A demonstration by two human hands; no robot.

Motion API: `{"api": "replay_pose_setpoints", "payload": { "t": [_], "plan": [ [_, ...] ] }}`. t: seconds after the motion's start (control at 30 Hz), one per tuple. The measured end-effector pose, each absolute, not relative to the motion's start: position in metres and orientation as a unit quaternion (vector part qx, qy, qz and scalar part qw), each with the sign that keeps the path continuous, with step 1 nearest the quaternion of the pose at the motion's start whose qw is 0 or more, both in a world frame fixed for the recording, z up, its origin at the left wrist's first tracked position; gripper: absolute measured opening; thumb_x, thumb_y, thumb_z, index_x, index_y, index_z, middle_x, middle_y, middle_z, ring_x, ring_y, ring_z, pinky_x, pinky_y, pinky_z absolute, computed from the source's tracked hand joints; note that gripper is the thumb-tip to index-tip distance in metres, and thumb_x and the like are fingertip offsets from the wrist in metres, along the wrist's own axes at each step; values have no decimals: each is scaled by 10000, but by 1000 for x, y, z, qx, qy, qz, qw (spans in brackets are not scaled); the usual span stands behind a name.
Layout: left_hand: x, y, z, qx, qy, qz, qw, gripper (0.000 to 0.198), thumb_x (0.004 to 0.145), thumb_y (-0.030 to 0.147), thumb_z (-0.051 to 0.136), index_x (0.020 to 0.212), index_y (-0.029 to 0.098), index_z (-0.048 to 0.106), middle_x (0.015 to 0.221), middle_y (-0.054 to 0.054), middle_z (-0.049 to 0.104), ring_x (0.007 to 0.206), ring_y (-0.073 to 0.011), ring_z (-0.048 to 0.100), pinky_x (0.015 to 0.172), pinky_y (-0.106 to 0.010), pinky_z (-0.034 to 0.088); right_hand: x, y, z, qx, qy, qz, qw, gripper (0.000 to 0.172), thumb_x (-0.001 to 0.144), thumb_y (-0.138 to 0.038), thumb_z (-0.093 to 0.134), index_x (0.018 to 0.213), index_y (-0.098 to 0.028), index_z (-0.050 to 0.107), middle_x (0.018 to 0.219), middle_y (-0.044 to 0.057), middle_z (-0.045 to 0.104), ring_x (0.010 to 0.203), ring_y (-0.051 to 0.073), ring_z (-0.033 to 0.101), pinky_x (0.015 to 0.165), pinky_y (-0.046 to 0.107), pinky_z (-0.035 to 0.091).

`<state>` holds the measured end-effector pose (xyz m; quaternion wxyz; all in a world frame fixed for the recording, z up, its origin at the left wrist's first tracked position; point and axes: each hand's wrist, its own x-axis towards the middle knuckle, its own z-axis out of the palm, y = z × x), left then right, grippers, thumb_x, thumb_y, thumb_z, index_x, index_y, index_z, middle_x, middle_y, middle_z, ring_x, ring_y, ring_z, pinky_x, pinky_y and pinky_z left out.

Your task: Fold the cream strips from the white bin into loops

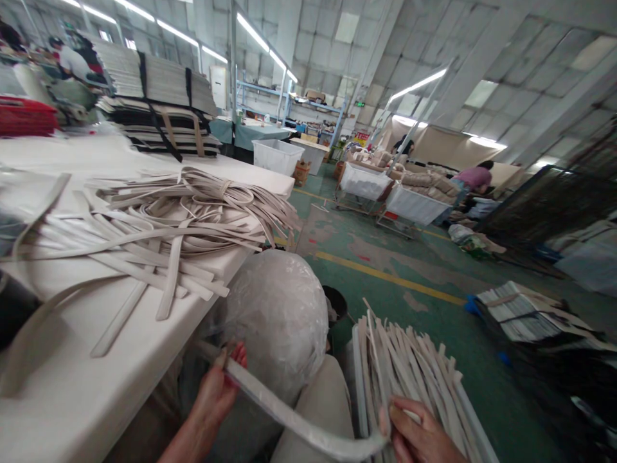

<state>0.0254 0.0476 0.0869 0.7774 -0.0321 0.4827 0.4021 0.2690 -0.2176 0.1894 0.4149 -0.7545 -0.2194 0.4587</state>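
My left hand (pixel 215 393) is closed on one end of a long pale strap (pixel 289 418) that runs low across the view towards my right hand (pixel 418 436). That hand pinches the strap's other end against a white crate (pixel 465 402) packed with several upright pale strips (pixel 405 366). Between the hands bulges a clear plastic bag (pixel 277 315) stuffed with something I cannot make out.
A white table (pixel 96 379) on my left carries a loose heap of pale straps (pixel 164 225) and tied stacks of flat pieces (pixel 159 103). Across the green floor (pixel 414 270) stand white bins (pixel 277 154), carts and bundles (pixel 525 315). Other people work in the distance.
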Motion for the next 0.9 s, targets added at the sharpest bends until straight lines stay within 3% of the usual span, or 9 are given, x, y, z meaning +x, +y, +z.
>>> {"api": "replay_pose_setpoints", "payload": {
  "t": [0.13,0.2,0.37,0.47,0.53,0.67,0.77,0.9],
  "plan": [
    [34,33,97,61,466,383,795,255,982,80,504,1173,98,672,949,-128,781,751,-183,763,656,-257,627,223,-163,170,-682,-362,530,352,651,867,-775,502,788,-140,623,475,-26,521,463,91,447,571,227,369],
    [35,25,103,123,449,366,806,262,956,180,598,1184,98,698,996,-151,783,813,-214,765,705,-281,622,199,-132,160,-646,-393,562,336,588,885,-712,514,731,-152,604,494,-14,539,446,98,465,526,227,369],
    [28,8,113,207,386,323,839,683,773,657,744,1193,118,737,1084,-175,774,1043,-345,717,886,-404,585,166,-84,140,-626,-425,561,335,455,901,-566,532,650,-186,520,483,-10,548,419,111,478,474,226,376],
    [25,-3,114,235,363,323,842,752,777,743,673,1225,141,724,1159,-182,754,1104,-348,689,921,-412,568,161,-73,136,-632,-458,532,327,431,933,-493,529,641,-176,537,481,-12,548,447,113,508,511,224,392],
    [26,-11,113,265,331,319,848,759,802,748,635,1271,155,698,1195,-188,737,991,-335,721,848,-419,592,159,-70,135,-636,-464,525,322,453,947,-500,529,636,-171,543,471,-16,533,449,114,514,524,223,407],
    [29,-24,109,332,316,277,844,732,777,661,733,1310,162,670,1133,-180,739,736,-294,731,669,-400,611,154,-70,132,-639,-474,508,330,496,961,-548,526,661,-158,584,461,-21,512,435,108,505,508,213,389],
    [26,-19,103,360,362,277,814,548,785,538,784,1178,160,735,976,-135,755,863,-323,727,740,-375,614,157,-72,135,-648,-490,485,325,481,966,-534,535,690,-152,630,464,-22,512,457,117,531,526,215,391],
    [18,1,95,414,385,282,775,147,749,318,820,783,187,763,775,-106,729,998,-352,681,845,-333,584,172,-78,149,-711,-449,407,356,413,977,-497,519,850,-153,710,493,-22,541,482,128,552,552,231,390]
  ]
}}
